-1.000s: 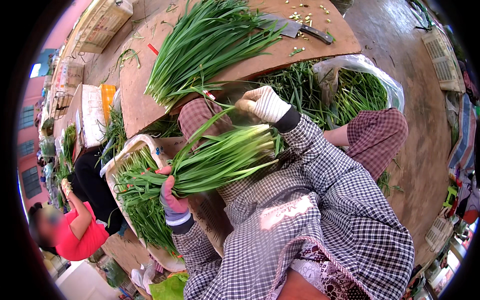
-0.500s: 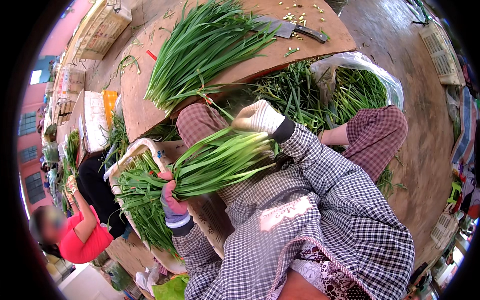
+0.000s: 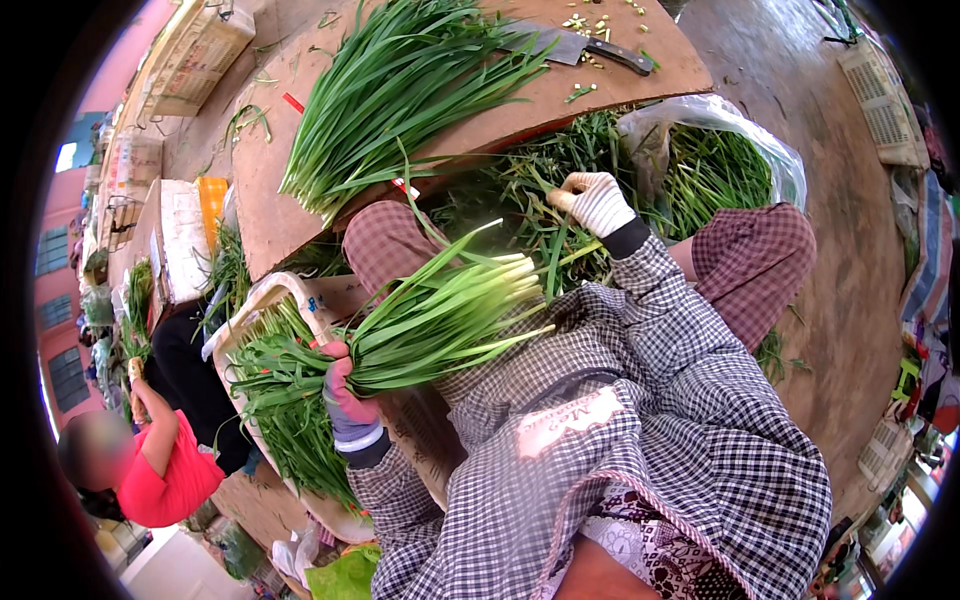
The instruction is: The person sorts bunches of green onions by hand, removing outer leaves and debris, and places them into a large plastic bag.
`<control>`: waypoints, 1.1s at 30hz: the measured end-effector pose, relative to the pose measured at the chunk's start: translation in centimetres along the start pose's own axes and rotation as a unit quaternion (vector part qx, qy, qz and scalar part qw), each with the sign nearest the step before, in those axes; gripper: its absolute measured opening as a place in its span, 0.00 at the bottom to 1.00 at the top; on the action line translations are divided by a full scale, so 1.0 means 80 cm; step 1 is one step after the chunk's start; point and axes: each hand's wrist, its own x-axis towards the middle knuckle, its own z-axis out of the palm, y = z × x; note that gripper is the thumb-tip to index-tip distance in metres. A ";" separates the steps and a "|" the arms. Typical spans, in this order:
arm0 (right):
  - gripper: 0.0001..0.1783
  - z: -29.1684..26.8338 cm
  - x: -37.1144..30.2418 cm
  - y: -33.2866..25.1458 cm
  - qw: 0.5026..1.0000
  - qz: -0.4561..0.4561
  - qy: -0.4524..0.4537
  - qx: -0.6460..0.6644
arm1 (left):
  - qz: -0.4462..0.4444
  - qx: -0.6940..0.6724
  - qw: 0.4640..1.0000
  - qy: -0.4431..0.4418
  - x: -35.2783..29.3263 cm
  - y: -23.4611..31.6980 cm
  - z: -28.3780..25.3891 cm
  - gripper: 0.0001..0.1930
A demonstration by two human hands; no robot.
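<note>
1. The left hand (image 3: 350,400) is closed tight around a fat bunch of green stalks (image 3: 440,320), which lies across the lap with its pale cut ends pointing toward the right hand.
2. The right hand (image 3: 595,200) reaches into the loose greens (image 3: 520,190) beyond the knees, fingers curled on a few stalks.
3. The bunch looks big for one hand. Stalks could slide out and fall.
4. Pulling hard could snap the thin leaves.
5. The knife (image 3: 575,45) lies far past the right hand.
</note>
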 end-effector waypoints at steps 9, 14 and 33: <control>0.20 0.057 -0.027 -0.059 0.934 -0.192 -0.297 0.042 | 0.069 0.088 0.994 -0.010 0.009 0.013 0.022 0.15; 0.17 0.069 -0.017 -0.053 0.929 -0.226 -0.293 -0.018 | 0.010 0.071 0.993 -0.097 0.016 0.024 0.011 0.12; 0.23 0.026 -0.048 -0.019 0.970 -0.202 -0.132 -0.012 | 0.046 0.011 0.997 0.055 0.016 0.004 0.015 0.16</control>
